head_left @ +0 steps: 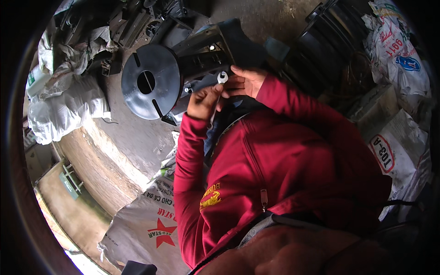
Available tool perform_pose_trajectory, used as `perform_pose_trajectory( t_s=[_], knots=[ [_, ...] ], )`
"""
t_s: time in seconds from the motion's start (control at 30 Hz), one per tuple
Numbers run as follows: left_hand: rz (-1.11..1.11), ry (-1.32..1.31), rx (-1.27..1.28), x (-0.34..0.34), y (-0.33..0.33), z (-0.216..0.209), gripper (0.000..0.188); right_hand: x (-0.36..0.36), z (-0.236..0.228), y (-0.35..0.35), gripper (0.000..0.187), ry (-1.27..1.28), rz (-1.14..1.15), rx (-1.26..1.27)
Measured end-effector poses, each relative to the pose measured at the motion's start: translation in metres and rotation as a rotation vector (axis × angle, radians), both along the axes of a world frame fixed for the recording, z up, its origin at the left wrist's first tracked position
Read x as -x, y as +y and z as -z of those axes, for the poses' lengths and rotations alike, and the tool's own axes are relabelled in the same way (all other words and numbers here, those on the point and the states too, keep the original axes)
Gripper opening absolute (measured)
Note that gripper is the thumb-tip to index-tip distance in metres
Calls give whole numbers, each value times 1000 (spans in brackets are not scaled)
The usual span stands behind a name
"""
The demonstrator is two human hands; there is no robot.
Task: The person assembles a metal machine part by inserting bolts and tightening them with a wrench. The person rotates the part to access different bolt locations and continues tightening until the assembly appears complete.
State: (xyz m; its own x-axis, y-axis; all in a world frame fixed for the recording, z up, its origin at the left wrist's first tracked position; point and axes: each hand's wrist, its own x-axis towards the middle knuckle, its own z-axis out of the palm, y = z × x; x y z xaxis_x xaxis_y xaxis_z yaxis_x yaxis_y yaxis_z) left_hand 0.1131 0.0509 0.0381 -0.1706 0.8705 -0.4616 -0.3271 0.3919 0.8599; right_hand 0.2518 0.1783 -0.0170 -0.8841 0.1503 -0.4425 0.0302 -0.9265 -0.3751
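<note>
My left hand (202, 103) is closed around a spanner (222, 78), its open-ended silver head pointing up past the thumb and the shank running down through the fingers. My right hand (250, 81) is beside it, fingers stretched out and thumb raised; its fingertips lie close behind the spanner head, and I cannot tell whether they touch it. Just left of and beyond my hands is a dark round metal disc (162, 73) with a centre hole and two slots. It adjoins a black metal frame (201, 59) with bolts, partly hidden behind my hands.
White plastic sacks (68, 107) lie at the left. A printed white sack (142, 224) is near my left elbow, and more sacks (398, 142) stand at the right. Dark metal parts (151, 23) crowd the far side, and large black curved pieces (327, 43) sit at far right.
</note>
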Motion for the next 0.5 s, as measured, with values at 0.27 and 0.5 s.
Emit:
perform_pose_trajectory(
  t_s=[0.27, 0.5],
  knots=[
    [-104, -227, -81, -34, 3, 13, 26, 0, 6, 12, 50, -61, -53, 57],
    [-140, -184, -60, -38, 9, 2, 27, 0, 4, 16, 49, 98, -106, 160]
  ],
)
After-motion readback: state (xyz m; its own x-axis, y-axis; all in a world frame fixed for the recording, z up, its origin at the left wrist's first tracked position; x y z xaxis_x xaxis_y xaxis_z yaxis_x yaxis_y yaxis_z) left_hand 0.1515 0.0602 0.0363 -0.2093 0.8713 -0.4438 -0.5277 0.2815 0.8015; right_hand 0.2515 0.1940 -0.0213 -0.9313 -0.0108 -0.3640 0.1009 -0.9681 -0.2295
